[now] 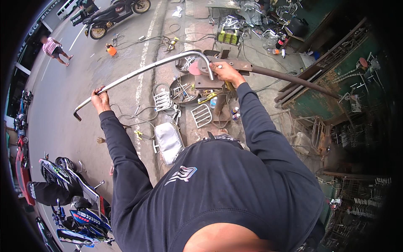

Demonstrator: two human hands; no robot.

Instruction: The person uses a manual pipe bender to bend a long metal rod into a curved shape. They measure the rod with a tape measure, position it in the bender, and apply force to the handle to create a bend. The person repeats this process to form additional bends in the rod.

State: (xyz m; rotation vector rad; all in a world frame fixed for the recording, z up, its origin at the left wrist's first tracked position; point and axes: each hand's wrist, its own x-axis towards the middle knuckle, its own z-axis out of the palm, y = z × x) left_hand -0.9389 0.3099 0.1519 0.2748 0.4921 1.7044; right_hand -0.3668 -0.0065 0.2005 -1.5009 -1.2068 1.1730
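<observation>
The bent metal tube was found held out ahead of the worker, slanting from the road side to the steel stand; whether it touched the stand, I could not tell. The left hand had its fingers curled round the tube near one hooked end; the right hand pinched it at the opposite bend. Both were bare — a burr or a slip could, in my judgement, cut the skin. A red disc lay just beside that bend, so a careless swing might knock it. Below, loose tools and a white rack cluttered the ground, a likely cause of stumbling. A passer-by was well apart, yet anyone nearer could be struck.
</observation>
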